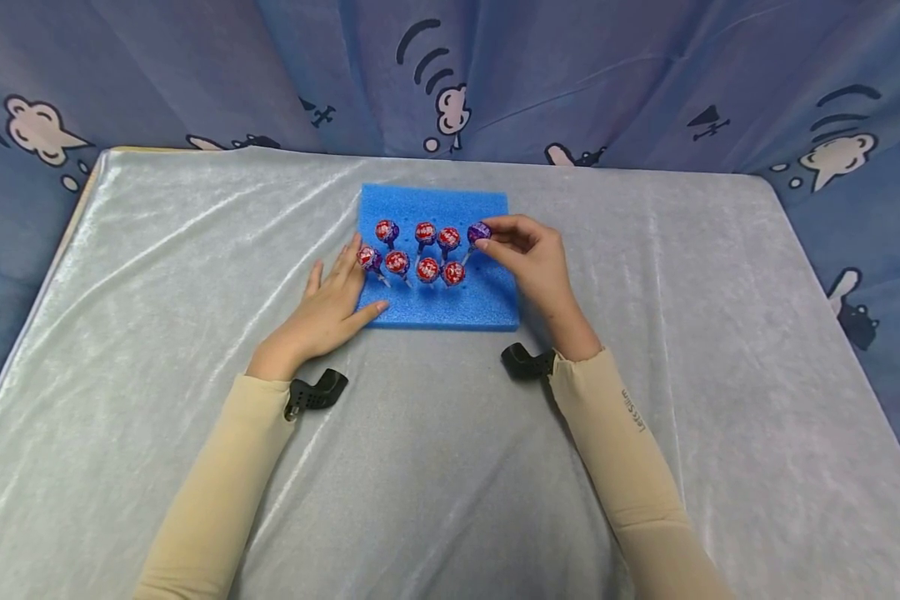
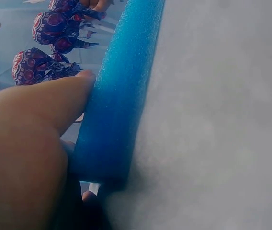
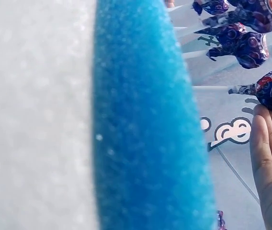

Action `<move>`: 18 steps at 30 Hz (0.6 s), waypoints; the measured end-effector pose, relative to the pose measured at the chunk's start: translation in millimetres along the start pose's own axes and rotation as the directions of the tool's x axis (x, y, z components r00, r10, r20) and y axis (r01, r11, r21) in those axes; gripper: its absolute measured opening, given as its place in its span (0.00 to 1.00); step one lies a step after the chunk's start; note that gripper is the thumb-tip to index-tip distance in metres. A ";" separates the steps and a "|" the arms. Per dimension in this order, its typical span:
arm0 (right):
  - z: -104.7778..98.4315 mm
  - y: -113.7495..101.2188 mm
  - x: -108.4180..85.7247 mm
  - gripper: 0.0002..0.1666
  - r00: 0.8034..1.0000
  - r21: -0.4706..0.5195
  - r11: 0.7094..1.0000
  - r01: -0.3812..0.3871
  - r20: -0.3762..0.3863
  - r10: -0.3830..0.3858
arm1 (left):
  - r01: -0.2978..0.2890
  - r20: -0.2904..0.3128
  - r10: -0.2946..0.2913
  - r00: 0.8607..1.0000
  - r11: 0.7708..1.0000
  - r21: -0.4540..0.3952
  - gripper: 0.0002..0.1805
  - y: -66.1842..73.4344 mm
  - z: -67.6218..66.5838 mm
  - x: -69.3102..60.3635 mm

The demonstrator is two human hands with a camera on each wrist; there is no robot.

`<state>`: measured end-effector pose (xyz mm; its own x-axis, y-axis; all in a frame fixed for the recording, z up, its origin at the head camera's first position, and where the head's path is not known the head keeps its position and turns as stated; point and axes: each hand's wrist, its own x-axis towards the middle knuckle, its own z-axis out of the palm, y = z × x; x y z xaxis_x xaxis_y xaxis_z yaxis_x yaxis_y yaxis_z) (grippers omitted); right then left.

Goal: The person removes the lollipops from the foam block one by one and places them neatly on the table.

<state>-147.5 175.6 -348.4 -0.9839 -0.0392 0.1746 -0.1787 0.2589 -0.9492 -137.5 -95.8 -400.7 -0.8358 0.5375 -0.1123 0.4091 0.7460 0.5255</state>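
Note:
A blue foam block [image 1: 441, 312] lies flat with several wrapped lollipops [image 1: 427, 269] standing in it on white sticks, some leaning. My right hand [image 1: 540, 258] is over the block's right side. Between thumb and fingers it pinches the purple-wrapped head of a lollipop [image 3: 271, 91]. That lollipop's stick slants down toward the foam; I cannot tell whether its tip is in it. At the block's left edge rests my left hand [image 1: 326, 308], fingers extended and thumb [image 2: 73, 93] on the foam. One leaning lollipop [image 1: 368, 257] is close to its fingertips.
A light grey cloth [image 1: 420, 467] covers the table under the block. Behind the table hangs a blue patterned curtain [image 1: 585, 75]. Black wrist mounts [image 1: 318, 390] sit at both sleeve cuffs. A bit of purple wrapper [image 3: 221, 220] shows low in the right wrist view.

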 end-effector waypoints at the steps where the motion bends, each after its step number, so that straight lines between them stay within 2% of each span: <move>1: -0.2 -3.5 -0.9 0.16 1.000 -0.006 1.000 -0.002 -0.005 0.002 | 0.001 -0.001 -0.001 1.000 1.000 -0.001 0.42 0.0 0.0 0.0; 11: -3.0 -9.0 -1.5 0.16 0.999 0.006 1.000 -0.001 -0.038 0.002 | 0.002 -0.004 -0.002 1.000 1.000 0.000 0.41 0.1 0.2 0.6; 18: -13.2 13.5 6.1 0.17 0.998 0.027 0.999 0.017 -0.067 -0.015 | 0.001 -0.001 -0.001 1.000 1.000 -0.004 0.41 0.6 -0.3 0.0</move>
<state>-155.9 191.6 -356.6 -0.9783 0.0221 0.2059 -0.1953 0.2317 -0.9530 -137.4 -95.4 -400.1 -0.8369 0.5358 -0.1120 0.4064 0.7451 0.5288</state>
